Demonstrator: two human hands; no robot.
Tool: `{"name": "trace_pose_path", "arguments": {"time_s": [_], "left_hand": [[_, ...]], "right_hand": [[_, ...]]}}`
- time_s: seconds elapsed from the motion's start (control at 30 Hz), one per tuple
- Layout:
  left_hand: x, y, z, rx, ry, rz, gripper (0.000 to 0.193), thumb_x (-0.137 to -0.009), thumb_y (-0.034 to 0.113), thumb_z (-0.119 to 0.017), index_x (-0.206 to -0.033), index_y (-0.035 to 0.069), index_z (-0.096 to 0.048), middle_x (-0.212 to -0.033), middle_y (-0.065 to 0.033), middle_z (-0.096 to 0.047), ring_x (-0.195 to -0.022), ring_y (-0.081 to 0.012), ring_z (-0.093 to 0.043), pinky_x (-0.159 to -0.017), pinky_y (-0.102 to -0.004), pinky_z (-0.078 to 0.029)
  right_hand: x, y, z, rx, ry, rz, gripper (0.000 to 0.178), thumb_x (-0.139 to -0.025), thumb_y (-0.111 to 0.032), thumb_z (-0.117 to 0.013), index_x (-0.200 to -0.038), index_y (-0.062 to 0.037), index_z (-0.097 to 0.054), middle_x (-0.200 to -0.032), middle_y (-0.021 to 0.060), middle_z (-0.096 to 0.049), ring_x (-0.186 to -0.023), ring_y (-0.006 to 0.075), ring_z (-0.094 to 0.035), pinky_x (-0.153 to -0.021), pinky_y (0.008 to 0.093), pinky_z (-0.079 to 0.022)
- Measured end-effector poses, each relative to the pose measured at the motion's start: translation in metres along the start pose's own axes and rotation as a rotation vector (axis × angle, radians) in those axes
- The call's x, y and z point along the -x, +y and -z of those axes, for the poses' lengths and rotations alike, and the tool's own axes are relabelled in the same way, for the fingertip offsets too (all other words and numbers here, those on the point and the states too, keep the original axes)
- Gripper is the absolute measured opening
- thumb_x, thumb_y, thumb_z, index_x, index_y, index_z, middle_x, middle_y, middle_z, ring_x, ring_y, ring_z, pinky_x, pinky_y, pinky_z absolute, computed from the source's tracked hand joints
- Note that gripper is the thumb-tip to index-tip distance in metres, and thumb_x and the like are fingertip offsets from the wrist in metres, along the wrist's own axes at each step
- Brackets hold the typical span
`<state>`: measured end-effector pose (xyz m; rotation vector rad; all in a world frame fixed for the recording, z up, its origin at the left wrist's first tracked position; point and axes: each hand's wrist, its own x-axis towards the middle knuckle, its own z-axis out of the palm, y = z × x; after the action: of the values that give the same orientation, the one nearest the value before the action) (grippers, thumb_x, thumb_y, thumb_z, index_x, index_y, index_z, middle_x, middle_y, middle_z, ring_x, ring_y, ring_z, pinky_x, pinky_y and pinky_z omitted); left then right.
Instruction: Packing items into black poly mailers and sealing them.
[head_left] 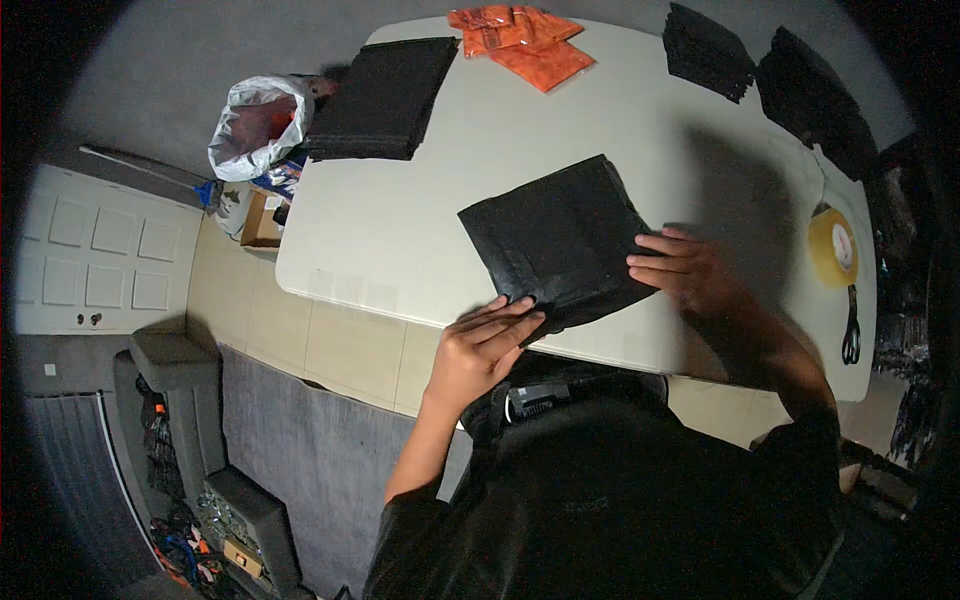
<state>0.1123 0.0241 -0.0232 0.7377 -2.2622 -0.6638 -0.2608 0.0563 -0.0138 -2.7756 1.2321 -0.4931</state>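
A white counter [400,230] fills most of the space in front of the person, with a grey rug [330,450] on the floor to the left, beyond it a grey sofa [180,410] and a white panelled door [110,260]. A black stack [385,100] lies at the counter's far left corner, and two more dark stacks [708,50] sit along the far right edge. The black sheet [560,240] lies at an angle on the counter, close to its near edge, right before the person, its surface creased. An open white sack [240,165] stands just past the counter's left end, something reddish inside. Orange packets [540,60] in clear film overlap at the far edge, near the black stack. The left hand [490,345] rests its fingers close together on the sheet's near left corner; the right hand [690,270] lays its fingers, slightly spread, over the right edge. Whether either hand pinches the sheet I cannot tell, as the undersides are hidden. A yellow tape roll [820,245] lies near the counter's right end, with black-handled scissors [851,340] just beside it.
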Motion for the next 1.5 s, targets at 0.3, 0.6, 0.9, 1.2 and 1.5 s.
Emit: {"name": "trace_pose_path", "arguments": {"time_s": [0.3,0.6,0.9,1.2,1.5], "left_hand": [[-0.005,0.002,0.004,0.010,-0.007,-0.001,0.029,-0.082,0.005,-0.081,-0.111,0.007,-0.081,-0.113,-0.0092,-0.081,-0.116,-0.0263,-0.075,-0.109,-0.0465,-0.056],[-0.007,0.006,0.001,0.017,0.042,-0.029,0.016,-0.092,0.010,-0.075,-0.106,0.006,-0.081,-0.109,-0.0071,-0.081,-0.115,-0.0253,-0.075,-0.105,-0.0444,-0.058],[-0.009,0.019,0.001,0.058,0.076,0.240,0.021,-0.104,0.018,-0.064,-0.103,0.001,-0.078,-0.092,-0.0174,-0.078,-0.072,-0.0337,-0.075,-0.091,-0.0408,-0.061],[-0.006,0.019,-0.005,0.061,0.185,0.285,0.027,-0.110,0.021,-0.057,-0.099,0.000,-0.071,-0.063,-0.0135,-0.049,-0.050,-0.0179,-0.050,-0.052,-0.0338,-0.039],[-0.023,0.027,-0.013,0.212,0.310,0.612,0.029,-0.108,0.020,-0.064,-0.108,-0.007,-0.075,-0.076,-0.0039,-0.068,-0.072,-0.0069,-0.053,-0.062,-0.0263,-0.043]], "right_hand": [[0.004,0.005,0.027,0.060,-0.162,-0.068,0.036,-0.092,-0.021,-0.073,-0.126,-0.0127,-0.069,-0.136,0.0037,-0.072,-0.141,0.0295,-0.057,-0.119,0.0546,-0.044],[-0.045,-0.050,0.010,-0.062,-0.081,0.127,0.053,-0.090,-0.025,-0.078,-0.137,-0.0038,-0.066,-0.133,0.0139,-0.071,-0.135,0.0293,-0.062,-0.122,0.0574,-0.040],[-0.024,-0.030,0.001,-0.039,-0.051,-0.042,0.023,-0.090,-0.016,-0.076,-0.111,-0.0060,-0.076,-0.110,0.0097,-0.079,-0.111,0.0253,-0.075,-0.115,0.0568,-0.047],[-0.030,-0.022,0.001,-0.107,-0.063,-0.076,0.022,-0.091,-0.026,-0.078,-0.103,-0.0075,-0.079,-0.088,0.0164,-0.077,-0.082,0.0317,-0.075,-0.094,0.0474,-0.059],[-0.053,0.013,0.035,-0.467,-0.247,-0.457,0.022,-0.086,-0.024,-0.084,-0.096,-0.0044,-0.082,-0.077,0.0157,-0.075,-0.069,0.0249,-0.072,-0.065,0.0382,-0.054]]}}
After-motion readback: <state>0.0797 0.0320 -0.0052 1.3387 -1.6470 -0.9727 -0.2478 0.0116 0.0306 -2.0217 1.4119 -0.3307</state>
